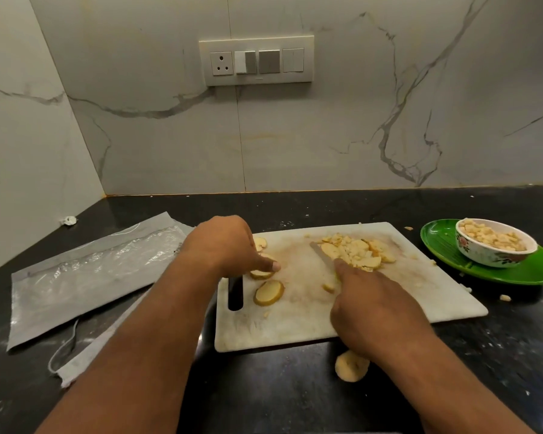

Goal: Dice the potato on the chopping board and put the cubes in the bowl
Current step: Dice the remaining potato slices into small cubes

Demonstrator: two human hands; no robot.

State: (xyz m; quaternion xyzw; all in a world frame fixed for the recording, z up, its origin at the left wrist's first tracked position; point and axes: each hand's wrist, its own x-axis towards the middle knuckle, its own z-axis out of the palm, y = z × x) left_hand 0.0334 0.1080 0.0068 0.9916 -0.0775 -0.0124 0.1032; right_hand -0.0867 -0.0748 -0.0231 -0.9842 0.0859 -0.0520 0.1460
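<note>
Mid-dicing: the right hand (373, 305) gripped the knife (322, 255); the left hand (229, 245) pinched a slice (261, 274) at nine o'clock, due dicing next.

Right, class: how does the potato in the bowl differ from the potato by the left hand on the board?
The potato in the bowl is small skinless-looking cubes; the slices by the left hand, such as the round slice, are flat rounds edged with skin. The cubes are heaped; the slices lie on the chopping board. Both are pale yellow.
</note>
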